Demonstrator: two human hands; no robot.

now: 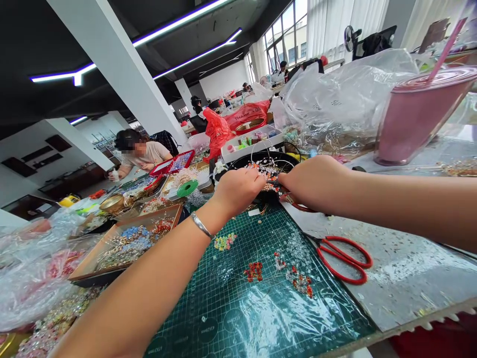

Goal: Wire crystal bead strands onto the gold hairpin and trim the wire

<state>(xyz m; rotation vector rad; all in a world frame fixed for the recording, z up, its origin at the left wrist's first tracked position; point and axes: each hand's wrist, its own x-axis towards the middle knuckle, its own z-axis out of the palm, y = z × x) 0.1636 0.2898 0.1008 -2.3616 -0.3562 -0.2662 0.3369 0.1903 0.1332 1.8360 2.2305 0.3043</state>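
Above one black tray (pixel 238 161) of orange and clear beads (pixel 271 175), the left hand (pixel 240 189) and right hand (pixel 315 181) curl close together; what either one pinches is too hidden to tell. One red handle (pixel 299 206) curves beneath the right hand. One green mat (pixel 194 293) bears four coloured bead groups (pixel 254 272). One cardboard box (pixel 84 261) at the left holds blue and red sprays (pixel 132 238); one white tray (pixel 242 152) beyond holds small coloured pieces. One pair of red-handled scissors (pixel 348 257) lies at the mat's right edge, with grey tabletop (pixel 402 268) running beyond.
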